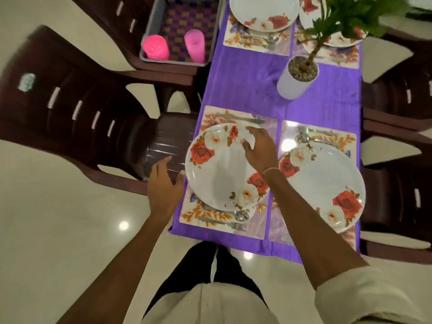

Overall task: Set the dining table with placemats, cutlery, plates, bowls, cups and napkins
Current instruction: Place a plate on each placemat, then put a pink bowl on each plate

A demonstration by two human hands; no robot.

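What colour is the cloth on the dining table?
The tablecloth is plain purple; the head view, the only one, shows it clearly.

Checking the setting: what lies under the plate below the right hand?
A floral placemat, lying on the purple cloth. The plate hides the mat's middle.

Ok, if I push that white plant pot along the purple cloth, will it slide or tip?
Likely tips: the pot is tall and narrow, and the plant leans out past its rim, so it looks top-heavy. The gravel on top hints at weight low down, which may help. The cloth looks soft and could bunch under a push.
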